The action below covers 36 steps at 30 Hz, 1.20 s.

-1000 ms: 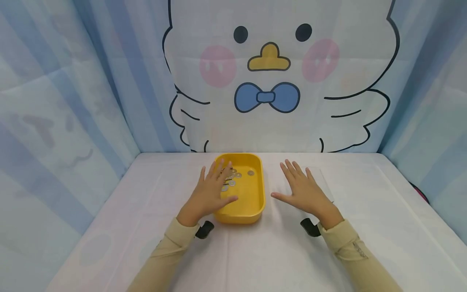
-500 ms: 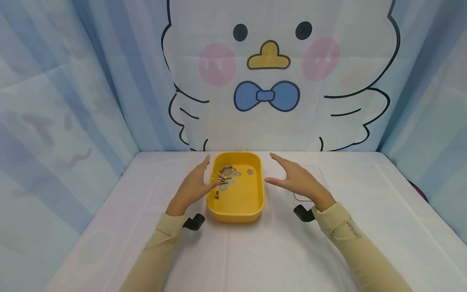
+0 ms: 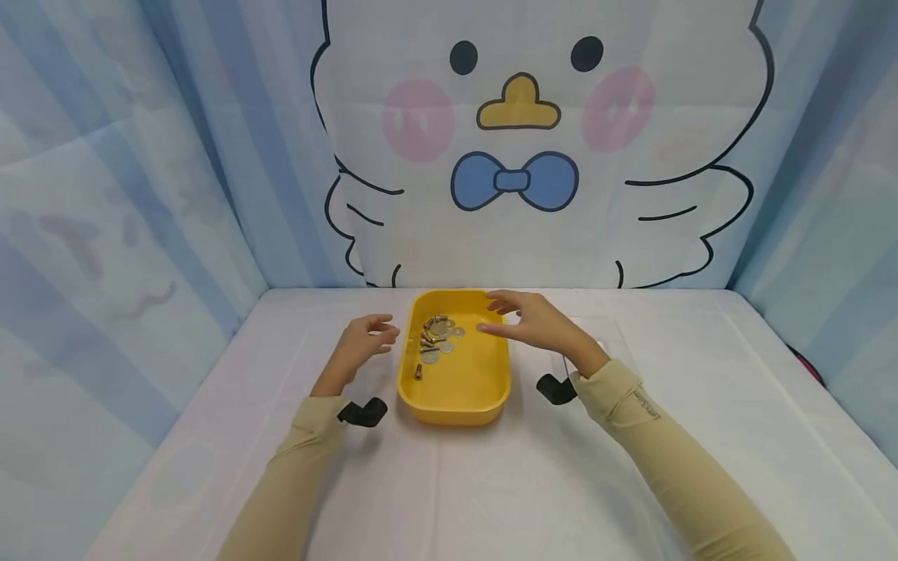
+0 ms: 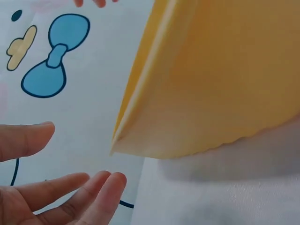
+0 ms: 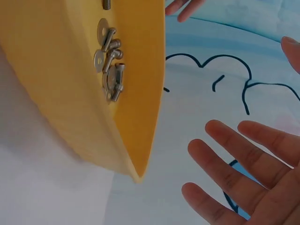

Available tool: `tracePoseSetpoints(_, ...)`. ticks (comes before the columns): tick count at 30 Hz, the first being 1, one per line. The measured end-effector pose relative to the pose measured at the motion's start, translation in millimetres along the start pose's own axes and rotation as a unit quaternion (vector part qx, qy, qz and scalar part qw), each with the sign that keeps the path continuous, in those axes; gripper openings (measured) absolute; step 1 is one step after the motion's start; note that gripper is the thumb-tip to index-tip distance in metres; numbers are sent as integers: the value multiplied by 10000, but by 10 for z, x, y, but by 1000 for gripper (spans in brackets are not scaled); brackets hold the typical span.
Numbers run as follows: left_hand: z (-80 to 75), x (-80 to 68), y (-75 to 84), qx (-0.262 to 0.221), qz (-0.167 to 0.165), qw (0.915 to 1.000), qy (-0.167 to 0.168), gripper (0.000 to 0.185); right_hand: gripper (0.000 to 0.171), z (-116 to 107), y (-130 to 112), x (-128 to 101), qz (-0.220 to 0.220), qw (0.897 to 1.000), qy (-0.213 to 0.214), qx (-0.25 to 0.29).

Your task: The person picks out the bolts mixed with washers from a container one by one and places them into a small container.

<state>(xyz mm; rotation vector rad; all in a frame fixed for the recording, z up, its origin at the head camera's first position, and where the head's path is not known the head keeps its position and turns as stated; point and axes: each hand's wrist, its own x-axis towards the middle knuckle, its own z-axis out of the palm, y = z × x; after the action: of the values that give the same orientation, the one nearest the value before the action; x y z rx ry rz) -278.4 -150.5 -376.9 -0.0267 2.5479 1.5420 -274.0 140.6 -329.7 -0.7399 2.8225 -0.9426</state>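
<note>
A yellow tray (image 3: 456,389) sits mid-table and holds several small bolts and washers (image 3: 435,336). Lying apart from them near its right wall is a single washer (image 3: 481,328). My left hand (image 3: 379,331) hovers just left of the tray with its fingers loosely curled, holding nothing. Over the tray's far right corner my right hand (image 3: 494,315) reaches with straight fingers, the thumb close above the single washer, also empty. The left wrist view shows the tray's outer wall (image 4: 220,84) and my bare fingers (image 4: 70,187). In the right wrist view are the tray (image 5: 56,103), the bolts (image 5: 111,70) and my spread fingers (image 5: 239,168).
The white cloth-covered table (image 3: 491,483) is walled by blue striped curtains and a cartoon duck backdrop (image 3: 519,156). A faint clear flat piece (image 3: 610,343) lies right of the tray, partly under my right forearm. Black wrist camera mounts (image 3: 361,411) sit at both cuffs.
Both hands have left the tray's sides. The right hand swung in over the tray's far right corner. The left hand drew back to the left and its fingers curled.
</note>
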Motion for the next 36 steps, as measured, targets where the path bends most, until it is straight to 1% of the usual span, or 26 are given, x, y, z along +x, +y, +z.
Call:
tracePoseSetpoints(3, -10, 37, 11, -284, -349, 9988, -213, 49, 62, 36, -40, 102, -74, 9997, -105, 193)
tracePoseSetpoints(7, -3, 72, 11, -441, -691, 9955, -477, 46, 57, 97, -81, 228, 43, 9981, -303, 533)
tracePoseSetpoints(9, 8, 87, 6, -459, -787, 9942, -578, 44, 54, 129, -95, 288, 89, 9971, -350, 666)
tracePoseSetpoints(14, 36, 97, -1, -432, -857, 9928, -723, 43, 44, 198, -134, 424, 154, 9957, -358, 844)
tracePoseSetpoints(18, 57, 86, -7, -518, -888, 9924, -677, 44, 41, 254, -143, 525, 227, 9938, -393, 1016)
tracePoseSetpoints(22, 82, 82, -32, -605, -916, 9924, -563, 45, 40, 318, -132, 624, 295, 9920, -396, 1163)
tracePoseSetpoints(29, 127, 110, -75, -624, -1004, 9923, -375, 44, 37, 428, -91, 765, 270, 9914, -381, 1225)
tracePoseSetpoints(36, 149, 112, -79, -964, -1242, 9873, -214, 45, 35, 505, -51, 875, 326, 9877, -418, 1473)
